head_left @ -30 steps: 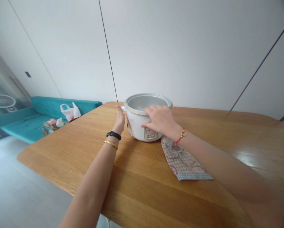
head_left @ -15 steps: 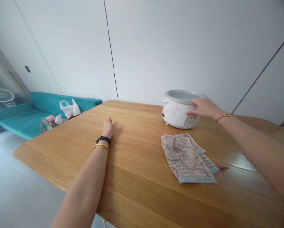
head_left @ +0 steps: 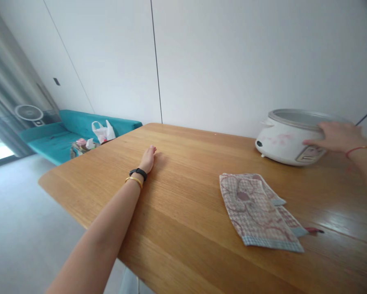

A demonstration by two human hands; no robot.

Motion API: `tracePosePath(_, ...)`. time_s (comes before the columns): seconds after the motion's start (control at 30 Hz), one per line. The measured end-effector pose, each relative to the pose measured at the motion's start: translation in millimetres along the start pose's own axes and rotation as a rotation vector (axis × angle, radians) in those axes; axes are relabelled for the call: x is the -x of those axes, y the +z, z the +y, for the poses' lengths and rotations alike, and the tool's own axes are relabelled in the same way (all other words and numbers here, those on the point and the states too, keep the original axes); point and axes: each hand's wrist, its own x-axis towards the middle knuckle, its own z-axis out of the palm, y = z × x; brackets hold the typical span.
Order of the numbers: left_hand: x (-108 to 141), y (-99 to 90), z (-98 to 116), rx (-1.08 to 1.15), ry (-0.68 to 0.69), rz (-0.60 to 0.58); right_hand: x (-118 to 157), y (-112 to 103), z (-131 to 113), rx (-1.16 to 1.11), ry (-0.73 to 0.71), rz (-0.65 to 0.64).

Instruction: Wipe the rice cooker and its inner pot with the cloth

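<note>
A white rice cooker (head_left: 283, 143) with a pink flower print and no lid stands on the wooden table (head_left: 183, 171), against the wall side at the right. My right hand (head_left: 339, 134) grips its right part, thumb on the front and the other fingers over the rim. The cooker's inside is mostly hidden from this low angle. My left hand (head_left: 148, 159) rests on the table on its edge, fingers pointing away and holding nothing. A folded checked cloth (head_left: 257, 208) with a pale blue border lies in front of the cooker, between my two arms.
A small dark-red and black item (head_left: 314, 230) pokes out from under the cloth. Left of the table stands a teal sofa (head_left: 48, 141) with a white plastic bag (head_left: 104, 132) near it. A fan (head_left: 29, 113) stands by the curtain (head_left: 5, 94). A white wall (head_left: 217, 61) closes the back.
My right hand and the rice cooker have slid to the right along the table, away from the cloth. My view has shifted slightly left. The left hand stays on the table.
</note>
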Motion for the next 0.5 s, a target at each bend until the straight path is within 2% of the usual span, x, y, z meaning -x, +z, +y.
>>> tracePosePath(0.07,2,-0.3,0,-0.043,0.023,-0.011,15,-3,-21,0.163,0.122,0.035)
tracePosePath(0.1,3,-0.3,1,-0.062,0.034,-0.014,29,-4,-39,0.195,0.135,0.094)
tracePosePath(0.2,5,0.4,2,-0.107,0.057,-0.019,102,-4,-116,0.185,0.060,0.314)
tracePosePath(0.23,6,0.9,1,-0.126,0.069,-0.022,134,-2,-144,0.164,0.004,0.285)
tracePosePath(0.3,8,2.4,0,-0.172,0.100,-0.033,201,2,-195,0.113,-0.184,0.069)
tracePosePath(0.37,10,3.7,0,-0.203,0.127,-0.045,257,7,-227,0.039,-0.368,-0.123)
tracePosePath(0.43,13,3.0,4,-0.178,0.109,-0.043,287,12,-235,0.053,-0.418,-0.192)
tracePosePath(0.5,16,-2.1,14,-0.133,0.045,-0.025,290,16,-218,0.106,-0.335,-0.208)
